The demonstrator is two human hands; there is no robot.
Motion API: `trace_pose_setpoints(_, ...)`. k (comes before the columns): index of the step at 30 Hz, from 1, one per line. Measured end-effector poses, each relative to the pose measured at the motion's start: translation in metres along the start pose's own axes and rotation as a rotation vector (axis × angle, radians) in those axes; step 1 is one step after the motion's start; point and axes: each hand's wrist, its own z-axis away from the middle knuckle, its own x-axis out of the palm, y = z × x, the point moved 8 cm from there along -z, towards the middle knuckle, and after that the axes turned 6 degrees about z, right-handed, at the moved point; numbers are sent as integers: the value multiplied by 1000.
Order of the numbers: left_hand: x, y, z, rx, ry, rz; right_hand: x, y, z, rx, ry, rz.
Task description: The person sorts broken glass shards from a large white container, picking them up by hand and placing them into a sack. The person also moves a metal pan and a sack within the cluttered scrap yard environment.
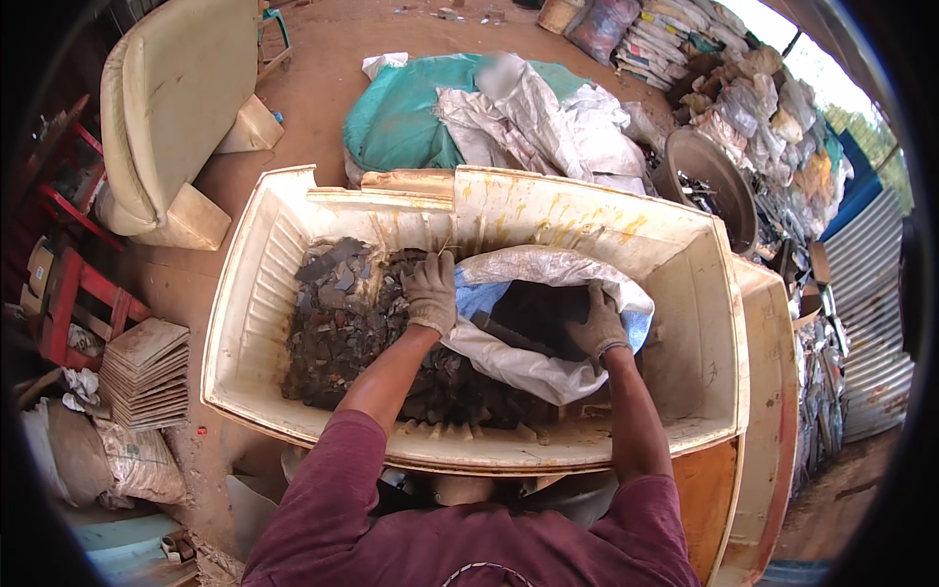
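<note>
Both my hands wear dirty, pale work gloves and are at the mouth of a white woven sack [533,370] with a blue inner side. The sack's rim is spread into a wide oval, and its inside is dark. My left hand [430,292] is closed at the sack's left edge, over the scrap. At the right edge, my right hand [599,328] grips the rim, its fingers partly inside the mouth. Dark, broken flakes of scrap [337,323] lie to the left of the sack, in a large cream tub [675,230] with ribbed, stained walls.
Beyond the tub lies a heap of green and white sheeting [406,112]. A round brown basin [709,186] holds scrap at the right, near piled bags [763,112]. A cream padded seat [166,98] stands at the left, above stacked flat boards [147,372] and a red frame [78,303].
</note>
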Motion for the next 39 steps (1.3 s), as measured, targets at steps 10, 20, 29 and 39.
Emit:
trace_pose_setpoints(10, 90, 99, 53, 265, -1134, 78, 64, -41, 38, -349, -686, 149)
trace_pose_setpoints(20, -31, -132, 72, -675, -562, 246, 178, -188, 142, -497, -1229, -455)
trace_pose_setpoints(29, 45, -139, 175, -773, -1231, 275, 268, -159, 36, -476, -420, 25)
trace_pose_setpoints(39, 37, -129, 191, -880, -1024, 195, 305, -163, 39, -273, -473, -218)
